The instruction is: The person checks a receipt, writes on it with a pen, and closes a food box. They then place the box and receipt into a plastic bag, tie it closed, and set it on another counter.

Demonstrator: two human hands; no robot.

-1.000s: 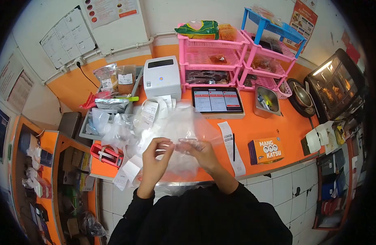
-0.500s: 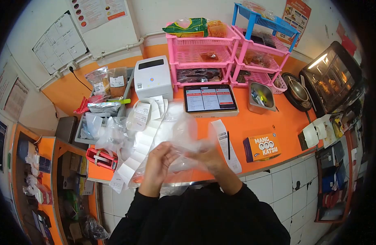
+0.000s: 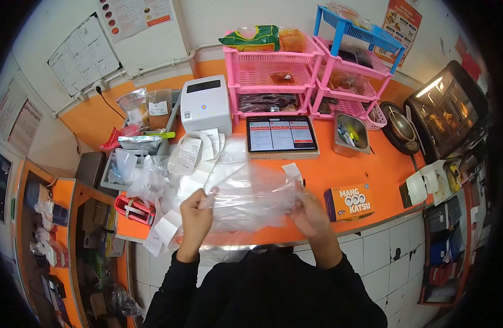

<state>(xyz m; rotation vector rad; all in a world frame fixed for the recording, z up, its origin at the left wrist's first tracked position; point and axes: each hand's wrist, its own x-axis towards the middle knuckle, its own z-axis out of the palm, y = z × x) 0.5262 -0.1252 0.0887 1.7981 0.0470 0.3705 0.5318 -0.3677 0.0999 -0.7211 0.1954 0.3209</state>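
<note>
A clear plastic bag (image 3: 251, 199) is stretched between my two hands above the front of the orange counter. My left hand (image 3: 197, 218) pinches its left end, fingers closed. At the bag's right end, my right hand (image 3: 311, 213) grips the plastic, slightly blurred. Behind and left of the bag lie a long strip of white labels (image 3: 199, 175) and more clear plastic. A paper receipt (image 3: 292, 170) shows partly behind the bag's right side. To the right of my right hand sits the Mang Katsu box (image 3: 349, 202).
A tablet (image 3: 281, 134) on a box stands behind the bag, with a label printer (image 3: 205, 104) to its left. Pink racks (image 3: 273, 57) rise at the back. A metal container (image 3: 351, 134) holds sachets. At left are a grey basket (image 3: 172, 117) and a red tape dispenser (image 3: 135, 210).
My hands have moved apart, left hand leftward and right hand rightward, spreading the bag wide. It now covers much of the receipt and the pen is hidden.
</note>
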